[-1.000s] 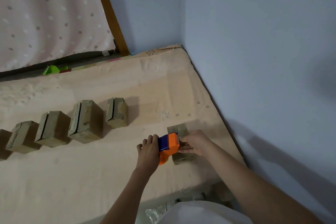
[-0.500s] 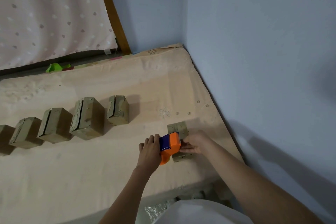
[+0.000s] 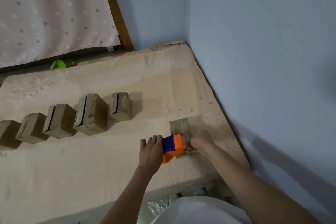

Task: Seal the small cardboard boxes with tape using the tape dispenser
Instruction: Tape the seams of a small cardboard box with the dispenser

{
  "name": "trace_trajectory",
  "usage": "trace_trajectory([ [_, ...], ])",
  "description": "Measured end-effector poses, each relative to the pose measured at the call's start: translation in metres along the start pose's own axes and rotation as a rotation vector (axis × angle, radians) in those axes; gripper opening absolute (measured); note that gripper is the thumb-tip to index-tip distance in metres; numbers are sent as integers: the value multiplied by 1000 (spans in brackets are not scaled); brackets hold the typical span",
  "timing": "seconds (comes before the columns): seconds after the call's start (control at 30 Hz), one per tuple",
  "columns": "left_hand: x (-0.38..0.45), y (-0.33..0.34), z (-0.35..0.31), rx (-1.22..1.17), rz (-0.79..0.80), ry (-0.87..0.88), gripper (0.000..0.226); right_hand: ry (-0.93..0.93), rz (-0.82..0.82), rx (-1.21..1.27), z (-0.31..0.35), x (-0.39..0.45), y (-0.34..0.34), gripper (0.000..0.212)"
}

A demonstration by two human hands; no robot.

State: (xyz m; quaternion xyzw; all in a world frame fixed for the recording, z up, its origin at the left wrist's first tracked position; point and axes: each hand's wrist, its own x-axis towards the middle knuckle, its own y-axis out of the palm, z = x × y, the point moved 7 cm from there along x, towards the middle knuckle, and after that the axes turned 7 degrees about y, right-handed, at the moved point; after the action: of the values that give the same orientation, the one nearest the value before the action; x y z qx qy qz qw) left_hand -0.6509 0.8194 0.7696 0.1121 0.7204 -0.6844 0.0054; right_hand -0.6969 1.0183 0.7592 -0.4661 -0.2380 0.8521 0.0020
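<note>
Vs. 1 s ago: right hand (image 3: 201, 142) drawn into a fist, tape end pinched. Orange-and-blue plastic tape dispenser (image 3: 172, 146) gripped by left hand (image 3: 151, 149), set on small brown cardboard box (image 3: 180, 127) near right edge of peach-sheeted mattress (image 3: 109, 160). Blue wall (image 3: 263, 42) just beside; open mattress to the left, up to row of five taped cardboard boxes (image 3: 91, 114).

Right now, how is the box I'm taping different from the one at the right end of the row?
The box being taped lies by itself near the wall, under the orange and blue tape dispenser, with the left hand on the dispenser and the right hand at the box's near end. The right-end row box stands untouched in a line with others, a serrated tape edge across its top. Both are small brown cardboard boxes on the mattress.
</note>
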Motion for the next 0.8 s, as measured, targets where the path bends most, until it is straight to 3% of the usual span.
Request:
trace_trajectory([
  [0.17, 1, 3, -3, -13, -10, 6, 42, -15, -59, -31, 1, 2, -6, 7],
  [0.8, -16, 19, 18, 27, -4, -4, 54, -78, -83, 40, -12, 9, -28, 9],
])
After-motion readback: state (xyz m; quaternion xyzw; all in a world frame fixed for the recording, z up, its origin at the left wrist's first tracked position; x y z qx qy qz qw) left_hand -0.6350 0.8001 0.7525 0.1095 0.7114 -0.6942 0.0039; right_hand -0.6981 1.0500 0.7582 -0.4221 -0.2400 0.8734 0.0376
